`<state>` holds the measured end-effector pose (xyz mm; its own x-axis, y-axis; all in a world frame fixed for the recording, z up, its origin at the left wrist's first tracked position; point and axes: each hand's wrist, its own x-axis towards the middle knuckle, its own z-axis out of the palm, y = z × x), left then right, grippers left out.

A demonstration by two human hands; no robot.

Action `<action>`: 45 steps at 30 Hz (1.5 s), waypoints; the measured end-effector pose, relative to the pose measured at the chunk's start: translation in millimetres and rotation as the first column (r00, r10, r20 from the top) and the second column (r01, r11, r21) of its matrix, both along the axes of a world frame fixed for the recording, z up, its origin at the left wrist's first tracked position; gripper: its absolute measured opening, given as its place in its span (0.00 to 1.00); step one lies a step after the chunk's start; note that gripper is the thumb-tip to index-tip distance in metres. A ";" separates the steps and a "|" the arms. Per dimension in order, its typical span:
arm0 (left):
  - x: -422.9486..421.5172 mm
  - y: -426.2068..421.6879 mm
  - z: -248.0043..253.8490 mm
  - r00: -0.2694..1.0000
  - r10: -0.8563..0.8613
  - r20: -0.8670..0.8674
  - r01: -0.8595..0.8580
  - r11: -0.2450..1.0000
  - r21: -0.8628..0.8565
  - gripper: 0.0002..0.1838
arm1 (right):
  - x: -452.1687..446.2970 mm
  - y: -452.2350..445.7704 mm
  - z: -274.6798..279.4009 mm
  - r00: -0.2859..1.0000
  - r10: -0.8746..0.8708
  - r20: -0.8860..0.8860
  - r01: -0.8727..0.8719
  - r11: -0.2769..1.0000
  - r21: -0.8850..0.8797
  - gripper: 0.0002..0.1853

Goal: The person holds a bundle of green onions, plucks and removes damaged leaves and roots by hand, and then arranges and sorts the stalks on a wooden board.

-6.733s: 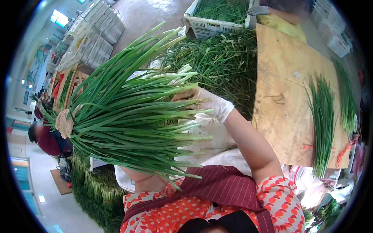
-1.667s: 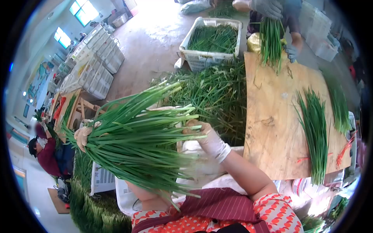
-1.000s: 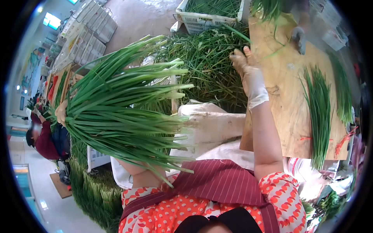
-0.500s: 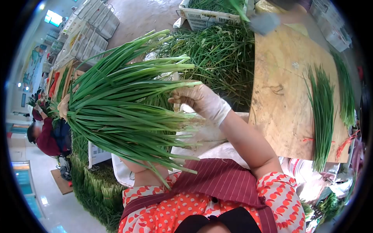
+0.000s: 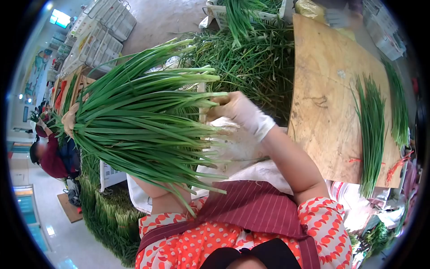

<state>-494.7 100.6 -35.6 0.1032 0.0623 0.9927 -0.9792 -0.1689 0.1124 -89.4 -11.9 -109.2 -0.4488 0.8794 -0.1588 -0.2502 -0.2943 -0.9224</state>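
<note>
A large fanned-out bunch of garlic chives (image 5: 143, 121) lies across the view, its leaf end at the left and its pale stem ends at the right. My left hand (image 5: 69, 120) is closed around the narrow leaf end; my left forearm passes beneath the bunch. My right hand (image 5: 244, 114), in a thin whitish glove, is at the stem ends with its fingers bent together. Its fingertips are by the upper-middle stems, and whatever they pinch is too blurred to make out.
A pile of loose green leaves (image 5: 251, 67) lies ahead, below a white crate (image 5: 219, 17). On the right, a wooden board (image 5: 327, 98) bears chive bunches (image 5: 371, 130) and red ties (image 5: 398, 168). Another person (image 5: 53, 157) works at far left, near stacked crates (image 5: 96, 40).
My right hand has moved slightly right, away from the stems. The bunch has shifted a little left. Chives held over the far crate by another person's gloved hand now hang on its edge.
</note>
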 end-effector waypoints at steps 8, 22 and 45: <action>-6.0 -0.2 1.5 1.000 -0.003 -0.008 0.003 1.000 0.024 0.10 | 52.8 12.0 -32.0 0.822 -0.569 0.020 0.560 0.814 0.155 0.18; 22.0 -2.9 -7.8 0.932 0.275 0.236 -0.258 0.961 -0.100 0.09 | -28.0 3.5 19.9 0.804 -0.208 -0.557 0.124 0.975 -0.185 0.15; 35.2 2.7 1.9 0.988 -0.118 -0.103 0.127 0.988 0.088 0.08 | 128.1 6.7 0.8 0.958 -0.260 -0.118 0.278 0.944 0.177 0.11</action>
<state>-459.5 103.2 -33.6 0.2008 -0.0499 0.9784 -0.9783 -0.0630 0.1976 38.7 -5.2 -108.4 -0.1962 0.9791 0.0531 -0.3821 -0.0264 -0.9237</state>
